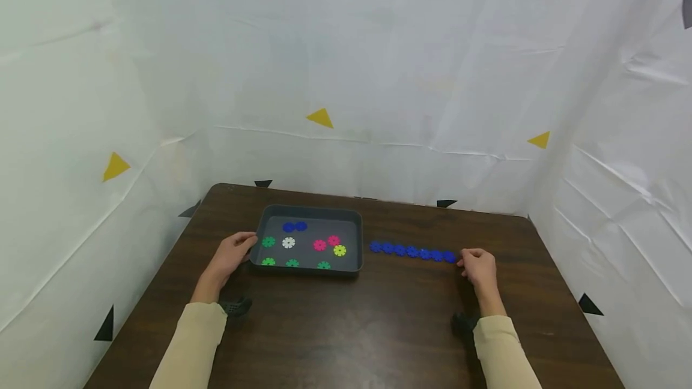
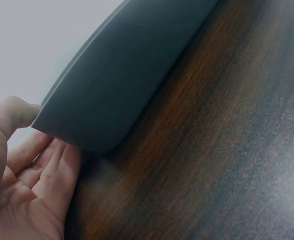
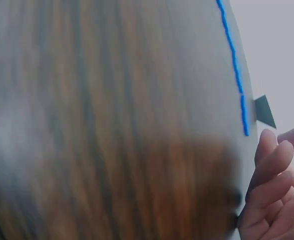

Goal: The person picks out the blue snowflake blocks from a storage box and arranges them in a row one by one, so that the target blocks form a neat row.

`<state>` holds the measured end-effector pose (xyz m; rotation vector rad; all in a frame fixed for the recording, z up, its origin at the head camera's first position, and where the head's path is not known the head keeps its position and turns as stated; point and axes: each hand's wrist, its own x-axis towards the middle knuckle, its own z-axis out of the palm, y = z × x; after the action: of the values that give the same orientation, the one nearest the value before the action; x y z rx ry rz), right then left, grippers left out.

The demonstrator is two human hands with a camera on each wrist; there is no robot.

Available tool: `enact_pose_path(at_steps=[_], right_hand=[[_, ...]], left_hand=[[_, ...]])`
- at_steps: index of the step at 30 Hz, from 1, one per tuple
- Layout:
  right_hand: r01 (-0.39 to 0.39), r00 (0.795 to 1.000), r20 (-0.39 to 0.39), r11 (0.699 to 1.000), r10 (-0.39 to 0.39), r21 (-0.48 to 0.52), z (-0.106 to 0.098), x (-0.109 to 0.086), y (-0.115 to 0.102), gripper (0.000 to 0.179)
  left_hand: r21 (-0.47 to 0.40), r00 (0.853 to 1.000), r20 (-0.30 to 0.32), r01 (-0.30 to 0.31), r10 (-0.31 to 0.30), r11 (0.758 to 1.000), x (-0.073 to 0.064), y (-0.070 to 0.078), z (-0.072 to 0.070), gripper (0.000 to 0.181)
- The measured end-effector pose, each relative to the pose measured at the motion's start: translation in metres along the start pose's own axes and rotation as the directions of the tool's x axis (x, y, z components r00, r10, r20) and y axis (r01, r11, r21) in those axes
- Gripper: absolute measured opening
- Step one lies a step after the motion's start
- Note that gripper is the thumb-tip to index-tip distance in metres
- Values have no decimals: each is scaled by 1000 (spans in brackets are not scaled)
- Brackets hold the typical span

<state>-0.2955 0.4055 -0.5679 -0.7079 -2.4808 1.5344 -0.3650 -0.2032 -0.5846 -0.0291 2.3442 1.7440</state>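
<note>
My left hand grips the left wall of a dark grey tray, thumb at the rim and fingers against the outside; the left wrist view shows this hold on the tray wall. On the table to the tray's right lies a row of several blue notched discs, edge to edge. Just past the row's right end is my right hand, its fingers loosely bent. In the right wrist view the blue row stops a little short of the fingertips, and I see nothing held there.
Inside the tray lie blue discs, a white disc, pink discs, a yellow disc and several green discs. The brown wooden table meets a white sheet at its back and sides.
</note>
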Motion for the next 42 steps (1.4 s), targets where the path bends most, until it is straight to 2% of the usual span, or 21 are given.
enact_pose_path(at_steps=[3,8,14,19,26,35,42], right_hand=[[27,1000,-16,1000,-27,1,5,-3,-8,36],[80,997,0,997,-80,15,23,-11,-32,42],[155,984,86,988,-155,4,55,-20,-63,51],[238,956,176,971,-236,11,80,-27,-87,46],[349,895,273,935,-352,61,113,-41,-116,36],[351,866,335,929,-371,120,162,-55,-147,34],[353,820,437,928,-370,124,198,-57,-160,33]], left_hand=[[-3,1000,-10,-3,3,1000,1,0,2,56],[7,1000,-24,-12,13,1000,3,1,4,55],[10,999,-30,-13,13,1000,2,2,6,55],[-2,999,-30,-16,16,1000,2,1,10,55],[-19,999,-35,-31,30,999,0,2,13,55],[-42,997,-64,-43,40,998,-1,0,11,50],[-46,995,-95,-38,34,998,-1,-2,11,48]])
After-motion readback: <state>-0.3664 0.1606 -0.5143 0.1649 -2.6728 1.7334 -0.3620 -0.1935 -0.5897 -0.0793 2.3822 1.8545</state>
